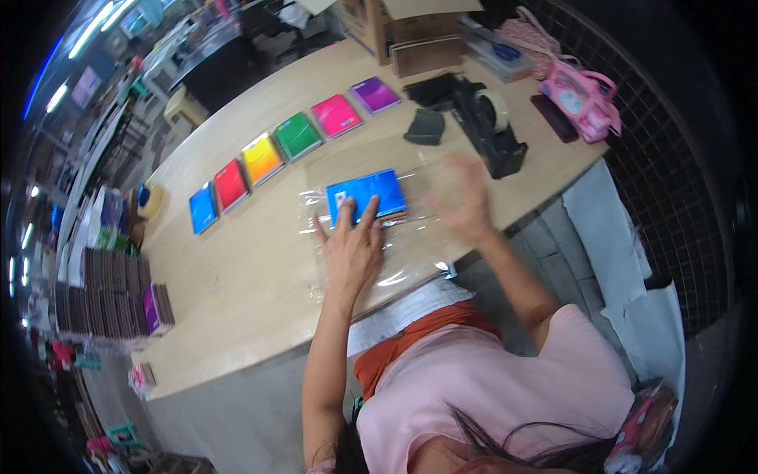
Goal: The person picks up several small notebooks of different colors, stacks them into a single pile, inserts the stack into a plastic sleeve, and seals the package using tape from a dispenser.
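Observation:
A small stack of notebooks with a blue one on top [387, 184] lies on a clear plastic sheet [410, 245] before me. My left hand [355, 249] rests on the stack's near edge, fingers spread and pressing down. To the right of the stack, my right hand [466, 205] is raised by the sheet's right side; motion smears its fingers, so I cannot make out whether it grips the plastic. Beyond the sheet runs a slanting row of notebooks: blue [203, 208], red [231, 186], yellow [261, 159], green [298, 136], pink [336, 115] and purple [375, 95].
A black tape dispenser [489, 134] stands at the right, with a dark cloth-like piece [425, 127] beside it. Farther off are a cardboard box [426, 55] and a pink bag [580, 99]. Tall notebook stacks [103, 292] fill the left end of the wooden table [229, 316].

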### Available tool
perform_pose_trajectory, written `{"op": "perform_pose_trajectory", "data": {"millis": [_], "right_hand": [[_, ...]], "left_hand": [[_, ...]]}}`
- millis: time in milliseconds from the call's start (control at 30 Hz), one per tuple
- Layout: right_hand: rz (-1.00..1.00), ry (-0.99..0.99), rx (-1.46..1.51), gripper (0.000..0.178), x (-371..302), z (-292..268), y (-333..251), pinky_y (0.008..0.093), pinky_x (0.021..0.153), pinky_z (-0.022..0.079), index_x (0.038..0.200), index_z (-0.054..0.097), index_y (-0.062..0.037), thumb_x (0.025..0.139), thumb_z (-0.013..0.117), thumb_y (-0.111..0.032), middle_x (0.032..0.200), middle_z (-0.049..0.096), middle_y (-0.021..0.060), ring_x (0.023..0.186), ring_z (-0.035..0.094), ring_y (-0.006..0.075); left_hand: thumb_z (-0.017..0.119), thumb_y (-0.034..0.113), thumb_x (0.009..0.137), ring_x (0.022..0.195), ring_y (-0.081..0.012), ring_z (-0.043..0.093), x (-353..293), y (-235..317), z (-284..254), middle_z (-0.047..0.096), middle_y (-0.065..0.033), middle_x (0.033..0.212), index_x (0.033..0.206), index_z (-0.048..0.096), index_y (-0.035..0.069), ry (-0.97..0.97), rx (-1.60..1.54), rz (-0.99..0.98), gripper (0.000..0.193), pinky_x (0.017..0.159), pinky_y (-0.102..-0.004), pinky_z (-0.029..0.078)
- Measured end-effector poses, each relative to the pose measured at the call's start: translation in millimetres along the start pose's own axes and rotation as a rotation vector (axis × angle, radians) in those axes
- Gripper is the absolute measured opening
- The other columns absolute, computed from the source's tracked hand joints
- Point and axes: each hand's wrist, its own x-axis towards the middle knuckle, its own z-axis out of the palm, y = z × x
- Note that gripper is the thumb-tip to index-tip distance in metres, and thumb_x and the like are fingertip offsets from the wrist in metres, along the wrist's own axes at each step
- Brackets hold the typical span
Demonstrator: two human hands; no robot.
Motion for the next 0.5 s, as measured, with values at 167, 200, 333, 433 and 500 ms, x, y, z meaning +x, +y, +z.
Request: {"op": "perform_pose_trajectory", "data": {"millis": [167, 200, 333, 433, 500], "right_hand": [[0.903, 0.129, 0.194, 0.016, 35, -111, 153, 0.0396, 0.084, 0.047, 0.099, 0.071, -0.0046, 0.085, 0.071, -0.014, 0.098, 0.066, 0.0086, 0.093, 0.061, 0.0244], [0.903, 0.135, 0.195, 0.016, 45, -112, 157, 0.0396, 0.084, 0.047, 0.099, 0.071, -0.0046, 0.085, 0.071, -0.014, 0.098, 0.066, 0.0086, 0.093, 0.061, 0.0244], [1.459, -0.181, 0.476, 0.013, 57, -112, 167, 0.0482, 0.076, 0.046, 0.092, 0.071, -0.0081, 0.086, 0.073, -0.019, 0.092, 0.067, 0.0052, 0.084, 0.062, 0.0212], [1.24, -0.082, 0.582, 0.014, 33, -101, 165, 0.0505, 0.073, 0.046, 0.092, 0.07, -0.0089, 0.086, 0.073, -0.022, 0.092, 0.067, 0.0031, 0.083, 0.061, 0.0196], [1.05, 0.025, 0.664, 0.015, 13, -98, 148, 0.0505, 0.072, 0.047, 0.092, 0.069, -0.009, 0.087, 0.073, -0.023, 0.093, 0.067, 0.002, 0.084, 0.061, 0.0186]], "left_hand": [[0.048, 0.035, 0.1, 0.135, -0.0273, 0.045, 4, 6, 2, 0.048, -0.0151, 0.141, 0.144, 0.049, 0.029, -0.022, -0.019, 0.042, 0.044, 0.116, -0.0643, 0.007], [0.048, 0.035, 0.1, 0.135, -0.0275, 0.045, 4, 4, 2, 0.048, -0.0153, 0.142, 0.143, 0.049, 0.028, -0.022, -0.006, 0.035, 0.044, 0.116, -0.0643, 0.007], [0.049, 0.036, 0.1, 0.135, -0.0279, 0.045, 3, 6, 1, 0.048, -0.0161, 0.142, 0.143, 0.05, 0.027, -0.011, 0.001, 0.04, 0.044, 0.116, -0.0645, 0.008], [0.052, 0.035, 0.098, 0.135, -0.0299, 0.045, 3, 5, 1, 0.049, -0.018, 0.138, 0.14, 0.053, 0.025, 0.004, -0.04, 0.039, 0.044, 0.115, -0.066, 0.007], [0.053, 0.036, 0.097, 0.135, -0.0296, 0.044, 2, 3, -1, 0.049, -0.0177, 0.139, 0.141, 0.053, 0.025, 0.014, -0.025, 0.043, 0.045, 0.115, -0.066, 0.007]]}}
